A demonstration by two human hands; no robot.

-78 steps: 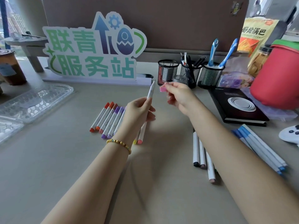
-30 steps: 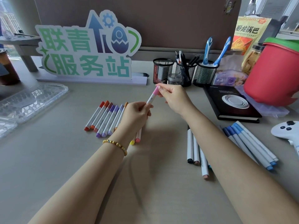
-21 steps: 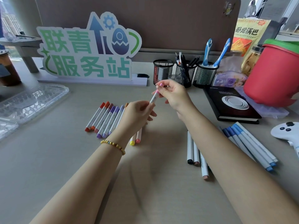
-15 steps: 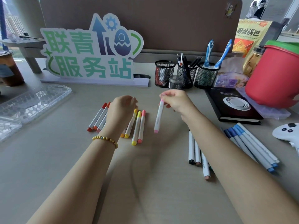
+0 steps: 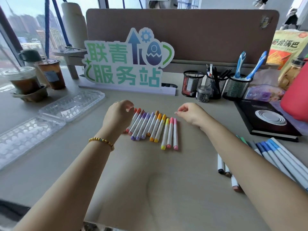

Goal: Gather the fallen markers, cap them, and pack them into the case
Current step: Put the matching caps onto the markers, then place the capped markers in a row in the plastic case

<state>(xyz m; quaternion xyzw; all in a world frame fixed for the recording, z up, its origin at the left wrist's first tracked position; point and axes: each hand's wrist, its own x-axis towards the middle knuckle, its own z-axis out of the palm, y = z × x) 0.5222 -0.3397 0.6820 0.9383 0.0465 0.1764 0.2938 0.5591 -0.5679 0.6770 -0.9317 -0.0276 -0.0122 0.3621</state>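
The pink marker (image 5: 175,133) has left the right hand (image 5: 190,115) since half a second ago and now lies capped at the right end of the marker row (image 5: 150,126) on the desk (image 5: 150,189). Both hands hover empty with loosely curled fingers, the left hand (image 5: 118,115) over the row's left end. The open clear case (image 5: 50,117) lies to the left, well apart.

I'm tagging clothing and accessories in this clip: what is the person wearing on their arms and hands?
Both forearms are bare, with no sleeves in view. The left wrist carries a thin bracelet of small gold-coloured beads with a few darker ones among them. The left hand and right hand wear no gloves, and no rings or watch can be seen.
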